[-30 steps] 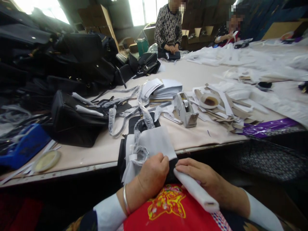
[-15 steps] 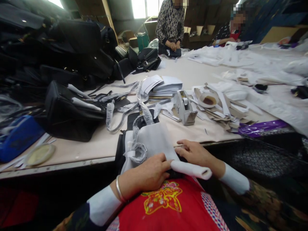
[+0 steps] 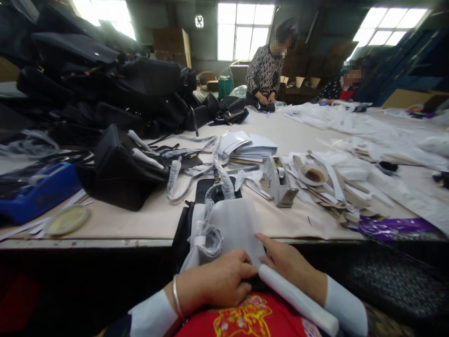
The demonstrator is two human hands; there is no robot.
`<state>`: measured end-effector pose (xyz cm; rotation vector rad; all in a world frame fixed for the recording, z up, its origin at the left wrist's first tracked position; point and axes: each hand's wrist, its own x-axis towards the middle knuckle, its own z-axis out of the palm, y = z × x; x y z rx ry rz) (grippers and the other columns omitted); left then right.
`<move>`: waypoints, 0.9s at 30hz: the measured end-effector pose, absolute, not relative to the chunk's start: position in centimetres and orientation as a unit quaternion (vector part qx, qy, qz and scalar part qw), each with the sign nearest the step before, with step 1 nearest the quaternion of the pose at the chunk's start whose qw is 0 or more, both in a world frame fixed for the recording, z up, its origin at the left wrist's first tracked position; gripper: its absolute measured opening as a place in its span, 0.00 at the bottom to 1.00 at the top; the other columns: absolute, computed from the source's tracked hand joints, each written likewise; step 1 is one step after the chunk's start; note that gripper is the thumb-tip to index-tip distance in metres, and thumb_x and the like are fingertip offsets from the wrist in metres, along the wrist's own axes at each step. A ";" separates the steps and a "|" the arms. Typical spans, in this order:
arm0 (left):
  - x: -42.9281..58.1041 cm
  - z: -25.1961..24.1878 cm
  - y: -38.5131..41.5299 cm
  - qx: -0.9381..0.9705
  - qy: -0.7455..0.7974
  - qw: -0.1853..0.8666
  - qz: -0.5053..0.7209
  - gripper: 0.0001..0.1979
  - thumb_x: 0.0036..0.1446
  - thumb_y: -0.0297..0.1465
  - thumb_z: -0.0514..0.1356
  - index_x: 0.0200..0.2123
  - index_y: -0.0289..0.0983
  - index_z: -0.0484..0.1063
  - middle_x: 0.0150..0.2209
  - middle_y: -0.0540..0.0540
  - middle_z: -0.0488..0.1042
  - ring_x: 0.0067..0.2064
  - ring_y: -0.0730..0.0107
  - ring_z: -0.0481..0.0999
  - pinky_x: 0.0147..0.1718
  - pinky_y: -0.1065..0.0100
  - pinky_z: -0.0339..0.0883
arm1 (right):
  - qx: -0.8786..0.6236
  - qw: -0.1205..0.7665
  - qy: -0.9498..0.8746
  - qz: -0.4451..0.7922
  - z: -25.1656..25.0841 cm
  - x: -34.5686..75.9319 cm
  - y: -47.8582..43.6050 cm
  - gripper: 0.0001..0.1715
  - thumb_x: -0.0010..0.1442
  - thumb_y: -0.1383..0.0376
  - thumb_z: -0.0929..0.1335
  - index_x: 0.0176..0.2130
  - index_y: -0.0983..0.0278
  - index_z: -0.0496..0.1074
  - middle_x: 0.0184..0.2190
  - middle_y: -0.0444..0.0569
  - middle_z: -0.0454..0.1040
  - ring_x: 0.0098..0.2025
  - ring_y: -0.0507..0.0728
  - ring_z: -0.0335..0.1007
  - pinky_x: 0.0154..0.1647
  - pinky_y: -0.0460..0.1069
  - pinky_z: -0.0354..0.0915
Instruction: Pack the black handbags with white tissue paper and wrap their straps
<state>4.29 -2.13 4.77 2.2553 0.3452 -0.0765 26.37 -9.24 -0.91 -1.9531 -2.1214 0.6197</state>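
Observation:
A black bag (image 3: 181, 234) leans at the table edge against my lap, with a translucent white sheet (image 3: 238, 220) over its front. On the sheet lies a plastic-wrapped strap, its end coiled and tied (image 3: 212, 241). My left hand (image 3: 224, 278) rests low on the bag with fingers curled; its index fingertip meets the near end of a white wrapped roll (image 3: 298, 299). What the curled fingers hold, if anything, is hidden. At the sheet's right edge my right hand (image 3: 287, 260) lies with fingers apart, touching it; the roll passes in front of its thumb side.
Black bags are piled (image 3: 140, 79) at the left. One bag (image 3: 122, 173) stands nearer, beside a blue tape dispenser (image 3: 42, 192) and a tape roll (image 3: 66, 220). A grey tape dispenser (image 3: 280, 182), paper stack (image 3: 254, 147) and scraps (image 3: 333, 187) lie ahead. Two people work across the table.
The camera view has tilted up, so things sit lower in the picture. The white roll has swung its free end down toward me. Both hands stay at the bag.

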 end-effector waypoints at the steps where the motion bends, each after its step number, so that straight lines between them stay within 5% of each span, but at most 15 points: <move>1: 4.1 5.4 -2.2 0.904 0.136 0.405 -0.033 0.13 0.60 0.26 0.59 0.47 0.38 0.78 0.46 0.41 0.75 0.47 0.61 0.75 0.52 0.65 0.69 | -0.650 0.091 -0.733 0.178 -0.7 26.4 -9.1 0.28 0.60 0.69 0.66 0.60 0.68 0.70 0.40 0.57 0.77 0.39 0.62 0.74 0.42 0.54 0.70; 5: 1.8 8.7 -0.7 0.898 0.170 0.404 0.034 0.12 0.64 0.30 0.58 0.47 0.39 0.79 0.42 0.43 0.80 0.41 0.63 0.78 0.44 0.67 0.71 | -0.611 0.169 -0.768 0.089 0.5 26.7 -7.2 0.19 0.64 0.65 0.67 0.54 0.66 0.73 0.48 0.60 0.73 0.49 0.66 0.71 0.52 0.60 0.70; 10: -2.8 7.3 5.4 0.781 0.501 0.276 0.249 0.12 0.64 0.32 0.56 0.42 0.38 0.80 0.40 0.43 0.82 0.42 0.62 0.79 0.42 0.65 0.68 | -0.633 0.247 -0.733 0.020 -0.5 26.2 -2.8 0.25 0.67 0.60 0.65 0.59 0.68 0.66 0.53 0.65 0.70 0.58 0.71 0.66 0.59 0.66 0.66; 16: -4.0 1.8 8.6 0.730 0.610 0.249 0.181 0.10 0.61 0.33 0.59 0.29 0.37 0.78 0.31 0.45 0.80 0.35 0.64 0.77 0.35 0.67 0.63 | -0.663 0.186 -0.722 0.069 -2.5 24.6 0.0 0.29 0.64 0.61 0.67 0.61 0.70 0.65 0.51 0.65 0.70 0.53 0.69 0.69 0.55 0.61 0.68; 22: -2.9 0.6 8.9 0.691 0.645 0.259 0.201 0.12 0.56 0.37 0.63 0.23 0.37 0.73 0.25 0.47 0.76 0.31 0.64 0.74 0.31 0.68 0.59 | -0.657 0.233 -0.710 0.097 -2.6 24.7 0.6 0.34 0.61 0.62 0.70 0.62 0.70 0.63 0.53 0.62 0.67 0.56 0.68 0.66 0.58 0.61 0.66; 27: -2.8 -0.7 7.7 0.700 0.630 0.209 0.264 0.10 0.61 0.33 0.59 0.26 0.38 0.69 0.26 0.49 0.73 0.30 0.67 0.72 0.32 0.69 0.58 | -0.635 0.284 -0.713 0.084 -3.4 24.2 0.8 0.22 0.66 0.66 0.65 0.58 0.69 0.69 0.44 0.58 0.70 0.48 0.65 0.70 0.55 0.61 0.68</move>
